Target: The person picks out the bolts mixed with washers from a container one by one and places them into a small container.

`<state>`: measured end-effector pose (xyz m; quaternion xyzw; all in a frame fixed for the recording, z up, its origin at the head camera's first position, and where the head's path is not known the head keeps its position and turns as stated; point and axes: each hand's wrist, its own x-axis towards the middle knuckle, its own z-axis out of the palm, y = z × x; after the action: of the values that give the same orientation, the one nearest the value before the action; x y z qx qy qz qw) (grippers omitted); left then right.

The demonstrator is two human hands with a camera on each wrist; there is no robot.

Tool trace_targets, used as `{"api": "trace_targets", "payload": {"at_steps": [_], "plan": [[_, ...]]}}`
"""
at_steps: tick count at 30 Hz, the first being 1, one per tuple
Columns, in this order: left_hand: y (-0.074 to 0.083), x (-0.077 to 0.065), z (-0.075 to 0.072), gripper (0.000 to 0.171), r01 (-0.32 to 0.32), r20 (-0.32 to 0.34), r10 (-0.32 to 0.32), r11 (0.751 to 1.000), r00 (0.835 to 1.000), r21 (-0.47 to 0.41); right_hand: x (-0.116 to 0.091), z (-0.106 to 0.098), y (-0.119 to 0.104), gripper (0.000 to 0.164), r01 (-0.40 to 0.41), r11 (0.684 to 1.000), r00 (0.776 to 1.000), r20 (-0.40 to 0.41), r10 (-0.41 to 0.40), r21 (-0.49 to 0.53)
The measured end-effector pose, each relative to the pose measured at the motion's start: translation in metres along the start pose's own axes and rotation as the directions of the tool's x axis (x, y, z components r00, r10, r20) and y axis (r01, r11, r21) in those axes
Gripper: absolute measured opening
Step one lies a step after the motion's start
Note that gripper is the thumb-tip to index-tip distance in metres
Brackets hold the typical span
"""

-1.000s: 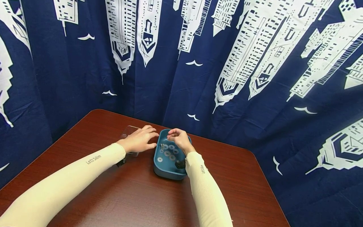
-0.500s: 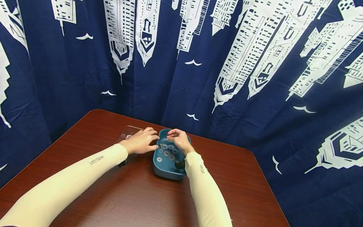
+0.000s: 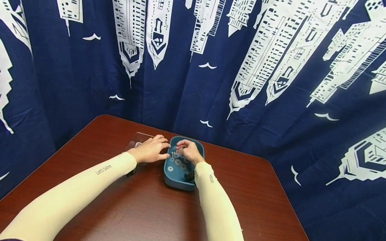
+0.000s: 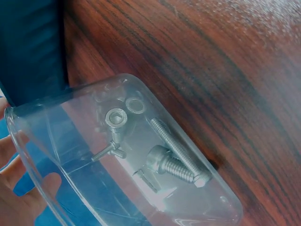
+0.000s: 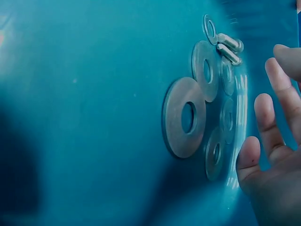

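Observation:
My right hand [image 3: 189, 151] is over the far part of a blue tray [image 3: 178, 184], its fingers loosely curved and no object showing in them. Beneath it lie several flat metal washers [image 5: 186, 117] of different sizes and two small pins or bolts [image 5: 229, 49]. My left hand [image 3: 150, 149] reaches across a clear plastic box [image 4: 134, 81], fingers relaxed, fingertips right at the tray's left rim. Inside the box are a thick socket-head bolt [image 4: 176, 167], a long threaded rod or bolt [image 4: 171, 143], a smaller socket-head screw [image 4: 116, 117] and other small hardware.
The tray and box stand side by side near the back of a dark red wood table [image 3: 144, 204]. Behind the table hangs a navy curtain [image 3: 169, 100] printed with white buildings. A dark device [image 3: 189, 175] shows beneath the right wrist.
My right hand has come slightly lower and nearer inside the tray, now covering some washers. The left hand shifted a little right toward the tray rim, then stayed put.

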<state>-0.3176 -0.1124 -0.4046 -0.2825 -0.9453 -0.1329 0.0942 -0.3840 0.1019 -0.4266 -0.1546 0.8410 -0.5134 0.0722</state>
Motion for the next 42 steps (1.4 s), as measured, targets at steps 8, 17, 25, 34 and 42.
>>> {"api": "trace_targets", "payload": {"at_steps": [8,17,25,34,42], "plan": [[0.001,0.001,-0.001,0.051,-0.012,0.005,0.011,1.0,1.0,0.004,0.005,0.004,0.01,0.034,-0.021,1.0,1.0,0.023,0.021,-0.022],[0.001,0.001,-0.004,0.053,-0.004,0.008,0.004,1.0,1.0,-0.013,0.004,0.009,0.012,0.036,-0.073,0.997,0.997,0.02,0.073,-0.027],[0.0,-0.001,-0.003,0.05,0.001,0.004,-0.001,1.0,1.0,-0.017,0.003,0.013,0.013,0.035,-0.062,0.998,0.998,0.025,0.062,-0.022],[0.001,0.0,-0.003,0.049,0.01,0.007,-0.01,1.0,1.0,-0.013,-0.001,0.015,0.008,0.034,-0.068,0.997,0.998,0.019,0.068,-0.022],[0.0,0.0,-0.001,0.049,-0.008,-0.004,0.008,1.0,1.0,-0.009,0.003,0.015,0.017,0.031,-0.047,0.999,0.999,-0.021,0.046,-0.024]]}}
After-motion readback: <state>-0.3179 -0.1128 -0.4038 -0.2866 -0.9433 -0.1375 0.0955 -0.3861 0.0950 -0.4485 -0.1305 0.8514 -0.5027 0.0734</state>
